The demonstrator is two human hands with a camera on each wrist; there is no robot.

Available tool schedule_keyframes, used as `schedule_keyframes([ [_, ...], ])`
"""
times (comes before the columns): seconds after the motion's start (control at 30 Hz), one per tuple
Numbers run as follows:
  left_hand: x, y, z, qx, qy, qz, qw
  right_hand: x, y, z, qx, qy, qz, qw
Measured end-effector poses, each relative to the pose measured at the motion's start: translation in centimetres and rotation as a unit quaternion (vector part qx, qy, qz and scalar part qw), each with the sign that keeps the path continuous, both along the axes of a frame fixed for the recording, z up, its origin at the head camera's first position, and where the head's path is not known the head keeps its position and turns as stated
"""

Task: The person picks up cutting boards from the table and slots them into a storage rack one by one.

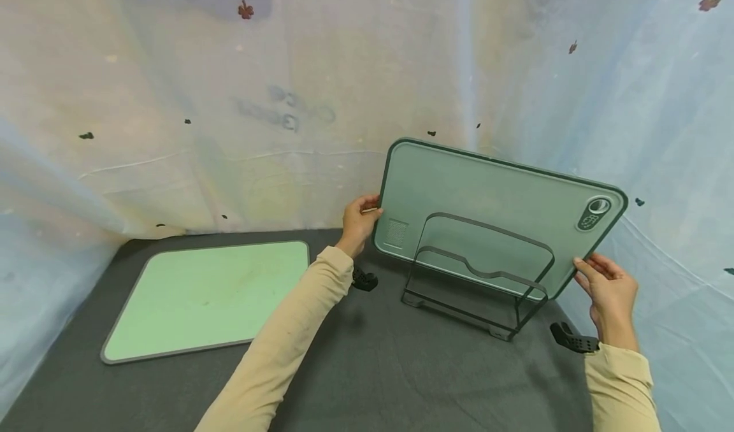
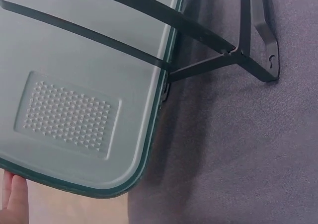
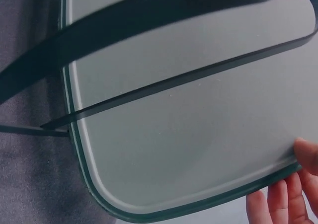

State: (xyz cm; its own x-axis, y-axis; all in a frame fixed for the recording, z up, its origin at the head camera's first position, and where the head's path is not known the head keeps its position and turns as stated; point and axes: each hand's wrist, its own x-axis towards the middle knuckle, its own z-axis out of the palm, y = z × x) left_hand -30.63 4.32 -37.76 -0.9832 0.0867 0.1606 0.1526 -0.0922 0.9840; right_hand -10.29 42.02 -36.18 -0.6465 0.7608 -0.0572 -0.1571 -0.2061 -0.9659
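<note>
Grey-green, rounded rectangular plastic-looking board with a dark green rim is on edge behind two hoops of a black metal wire rack, toward the right edge of the dark grey surface, with left hand and right hand each clamped on a short side. Can't tell if its bottom edge is properly seated, so imo letting go early could send it sliding or tipping backward. Uneven pushing might drag that skinny rack askew too.

Left arm extended forward, left hand pinching; right arm extended, right hand pinching; hands well apart.
</note>
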Motion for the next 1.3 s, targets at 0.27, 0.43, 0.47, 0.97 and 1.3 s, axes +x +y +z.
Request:
schedule_keyframes([
  [0.27,0.4,-0.1,0.1,0.001,-0.011,-0.012,0.9999,0.2,-0.3,0.6,-0.017,0.026,-0.006,0.9995],
  [0.43,0.5,-0.2,0.2,-0.003,-0.014,-0.018,0.9997,0.5,-0.8,1.5,-0.04,0.076,-0.02,0.9961],
  [0.47,0.6,-0.3,0.2,-0.004,-0.014,-0.019,0.9997,0.6,-0.9,1.7,-0.043,0.085,-0.024,0.9952],
  [0.97,0.8,-1.3,0.6,-0.014,-0.007,-0.025,0.9996,0.9,-2.8,4.2,-0.03,0.139,-0.006,0.9899],
  [1.3,1.1,-3.6,1.3,-0.012,0.01,-0.041,0.999,0.9,-5.7,6.0,0.019,0.195,0.048,0.9795],
])
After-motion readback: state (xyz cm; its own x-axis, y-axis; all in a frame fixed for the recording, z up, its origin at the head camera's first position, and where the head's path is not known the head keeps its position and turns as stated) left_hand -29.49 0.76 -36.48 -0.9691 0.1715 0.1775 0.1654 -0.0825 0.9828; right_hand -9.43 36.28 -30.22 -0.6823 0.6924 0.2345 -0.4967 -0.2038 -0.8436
